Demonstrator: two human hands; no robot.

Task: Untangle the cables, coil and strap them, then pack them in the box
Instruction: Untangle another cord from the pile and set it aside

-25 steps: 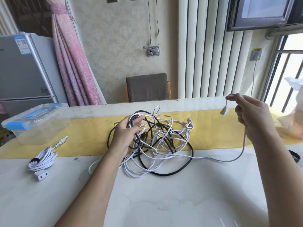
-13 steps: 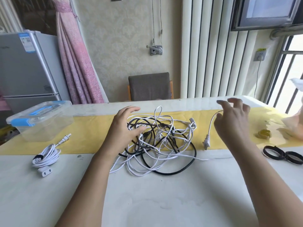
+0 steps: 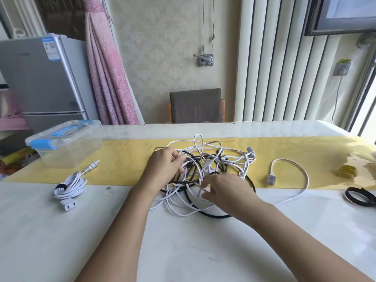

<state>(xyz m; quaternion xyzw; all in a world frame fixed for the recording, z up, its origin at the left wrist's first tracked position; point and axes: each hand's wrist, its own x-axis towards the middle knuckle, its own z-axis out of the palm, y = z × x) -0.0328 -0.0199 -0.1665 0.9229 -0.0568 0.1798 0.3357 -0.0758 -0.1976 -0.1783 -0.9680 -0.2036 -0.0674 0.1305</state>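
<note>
Open table (image 3: 183, 251) lies nearside of the cable tangle (image 3: 211, 157), while the box (image 3: 67, 147) and coiled cable (image 3: 70, 186) crowd the left.

A home is indicated, likely a dining room. Behind the desk (image 3: 61, 231), which is covered by a yellow runner (image 3: 126, 159), an upholstered chair (image 3: 196, 105) is set against patterned wallpaper (image 3: 162, 47). Left of the desk a silver fridge (image 3: 40, 78) and a tied pink curtain (image 3: 107, 74) are seen, and behind its right end, vertical blinds (image 3: 270, 68).

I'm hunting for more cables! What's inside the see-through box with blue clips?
The box has clear walls, and no cable shows inside; it looks empty. Its blue latch covers one small end bit.
</note>
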